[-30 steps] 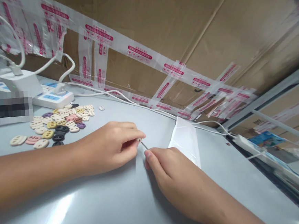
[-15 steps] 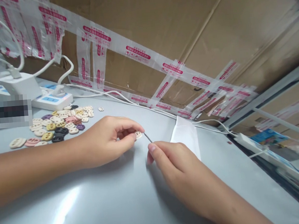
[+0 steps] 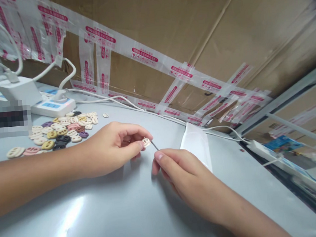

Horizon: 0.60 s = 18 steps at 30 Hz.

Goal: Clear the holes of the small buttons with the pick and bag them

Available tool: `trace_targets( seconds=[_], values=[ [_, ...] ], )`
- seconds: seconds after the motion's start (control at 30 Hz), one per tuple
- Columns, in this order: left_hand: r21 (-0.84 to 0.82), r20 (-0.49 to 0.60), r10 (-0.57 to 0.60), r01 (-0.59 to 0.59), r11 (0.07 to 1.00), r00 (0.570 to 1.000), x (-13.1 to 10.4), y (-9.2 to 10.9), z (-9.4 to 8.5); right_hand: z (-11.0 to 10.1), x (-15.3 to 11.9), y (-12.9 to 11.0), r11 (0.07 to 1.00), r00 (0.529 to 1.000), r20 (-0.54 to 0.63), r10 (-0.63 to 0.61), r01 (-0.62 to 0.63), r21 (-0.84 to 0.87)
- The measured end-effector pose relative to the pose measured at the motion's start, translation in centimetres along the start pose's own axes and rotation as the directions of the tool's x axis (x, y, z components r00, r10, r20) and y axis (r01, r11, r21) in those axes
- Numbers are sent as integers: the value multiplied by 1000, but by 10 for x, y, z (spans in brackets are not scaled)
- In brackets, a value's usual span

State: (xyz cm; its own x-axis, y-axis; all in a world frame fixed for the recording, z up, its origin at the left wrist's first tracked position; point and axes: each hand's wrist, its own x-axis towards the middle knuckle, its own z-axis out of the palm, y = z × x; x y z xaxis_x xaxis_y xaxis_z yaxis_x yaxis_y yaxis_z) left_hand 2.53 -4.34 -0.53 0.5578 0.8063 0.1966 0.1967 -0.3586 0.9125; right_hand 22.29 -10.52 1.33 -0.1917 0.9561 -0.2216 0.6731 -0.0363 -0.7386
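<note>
A small cream oval button-like piece with holes [image 3: 146, 142] is pinched between the thumb and fingers of my left hand [image 3: 113, 145]. Close to its right, my right hand [image 3: 185, 173] grips a thin dark rod [image 3: 155, 145] between thumb and forefinger. The rod slants up toward the piece, its far end by my left fingertips; whether it touches the piece I cannot tell. Behind my left forearm lies a spread of similar oval pieces [image 3: 62, 132] in cream, yellow, pink, purple and black. One cream piece [image 3: 105, 115] lies apart from them.
A white power strip with plugs [image 3: 54, 107] and a white adapter [image 3: 19, 91] stand at back left. White cables [image 3: 123, 98] run along the taped cardboard [image 3: 149, 71]. A white sheet or packet [image 3: 195, 144] lies behind my right hand. Another power strip [image 3: 284, 163] runs along the right edge.
My left hand's grip has turned slightly, and more of the cream piece shows. My right hand has shifted a little left and up with the rod.
</note>
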Motion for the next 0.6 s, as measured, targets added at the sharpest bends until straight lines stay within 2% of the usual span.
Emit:
trace_targets(
  seconds=[0.1, 0.17, 0.27, 0.37, 0.6],
  values=[
    [-32, 31, 22, -21, 999, 999, 0, 0, 1, 1, 4, 1, 998, 999, -53, -1, 5, 64],
    [-33, 32, 31, -30, 999, 999, -1, 0, 2, 1, 5, 1, 994, 1000, -14, -2, 3, 107],
    [0, -28, 33, -33, 999, 999, -1, 1, 2, 1, 3, 0, 989, 996, 89, 8, -21, 144],
    [-15, -69, 24, -25, 1000, 997, -1, 3, 1, 0, 1, 0, 985, 992, 123, 41, -60, 159],
    [-21, -73, 60, -62, 998, 995, -1, 1, 2, -1, 3, 0, 967, 975, 205, 81, -127, 222]
  ],
)
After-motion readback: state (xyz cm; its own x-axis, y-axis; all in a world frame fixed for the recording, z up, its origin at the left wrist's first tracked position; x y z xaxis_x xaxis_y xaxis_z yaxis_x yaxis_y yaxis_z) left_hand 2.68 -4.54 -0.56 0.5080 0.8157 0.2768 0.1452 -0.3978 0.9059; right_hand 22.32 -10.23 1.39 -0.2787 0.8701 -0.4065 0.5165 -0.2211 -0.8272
